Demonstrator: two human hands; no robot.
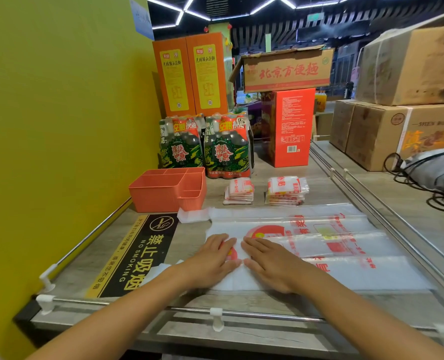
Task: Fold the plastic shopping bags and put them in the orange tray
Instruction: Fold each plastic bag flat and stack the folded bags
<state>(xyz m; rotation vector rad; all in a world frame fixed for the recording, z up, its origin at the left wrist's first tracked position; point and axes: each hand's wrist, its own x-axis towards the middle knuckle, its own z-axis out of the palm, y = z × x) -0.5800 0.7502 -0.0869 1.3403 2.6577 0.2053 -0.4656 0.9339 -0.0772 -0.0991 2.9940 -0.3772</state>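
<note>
Both hands, left hand (213, 258) and right hand (272, 266), press flat with straight fingers on the plastic bag (345, 242), gripping nothing; the bag stretches rightward toward the rail (387, 224), the orange tray (153, 196) beyond.

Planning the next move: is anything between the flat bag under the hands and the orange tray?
Nothing solid. The left hand and right hand press flat on the bag; only the bag's handle end lies in front of the orange tray, whose compartments look empty.
</note>
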